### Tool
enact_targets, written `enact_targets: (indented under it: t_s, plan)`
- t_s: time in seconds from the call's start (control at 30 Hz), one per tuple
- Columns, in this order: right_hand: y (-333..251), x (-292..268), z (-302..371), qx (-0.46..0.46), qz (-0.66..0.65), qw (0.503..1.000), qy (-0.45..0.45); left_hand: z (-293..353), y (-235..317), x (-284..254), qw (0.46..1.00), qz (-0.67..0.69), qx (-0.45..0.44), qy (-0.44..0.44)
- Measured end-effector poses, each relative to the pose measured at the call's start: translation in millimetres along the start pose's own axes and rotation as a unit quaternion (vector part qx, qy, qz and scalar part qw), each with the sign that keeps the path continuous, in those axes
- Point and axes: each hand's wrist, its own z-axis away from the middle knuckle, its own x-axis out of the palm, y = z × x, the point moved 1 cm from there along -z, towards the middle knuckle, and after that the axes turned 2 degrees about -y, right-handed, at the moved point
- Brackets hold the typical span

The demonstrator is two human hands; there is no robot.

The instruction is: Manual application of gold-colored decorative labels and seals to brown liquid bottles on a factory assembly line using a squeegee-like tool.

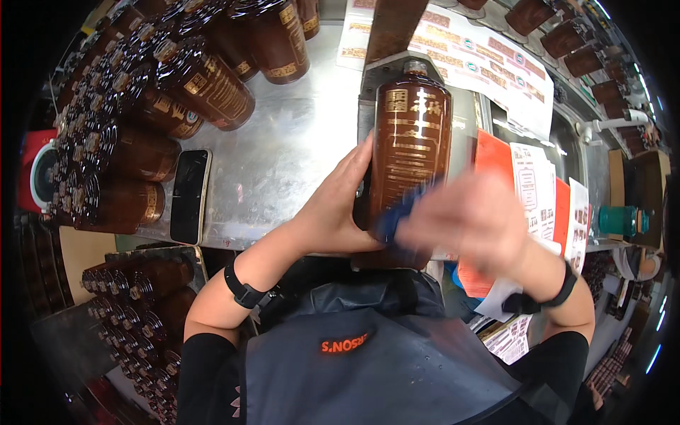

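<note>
A glossy brown bottle (412, 134) with gold printing and a narrow bare neck lies in front of me, its neck pointing away. My left hand (338, 198) grips it from the left, thumb near its lower end and fingers along its side. Over the bottle's lower right part is my right hand (467, 223), smeared by motion. Its fingers are closed on a crumpled dark blue cloth (394, 221), which is pressed against the bottle or just over it. Beneath and beyond the bottle is a dark metal fixture (386, 32).
Many similar brown bottles (205, 85) crowd the metal table (283, 134) at the left. A phone (190, 198) lies beside them. Printed sheets (496, 60) and orange-red paper (494, 163) are at the right, near a sink (567, 152). More bottles (138, 283) stand lower left.
</note>
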Motion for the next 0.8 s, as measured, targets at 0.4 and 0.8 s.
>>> enact_targets:
  t_s: [0.4, 0.8]
  plan:
    - [-4, 8, 9, 0.002, 0.0, 1.0, 0.01, 0, -6, -4, 0.993, -0.117, -0.011, -0.019]
    - [33, -8, -35, 0.153, -0.084, 0.984, 0.023, -3, 10, -3, 0.991, -0.117, 0.02, 0.058]
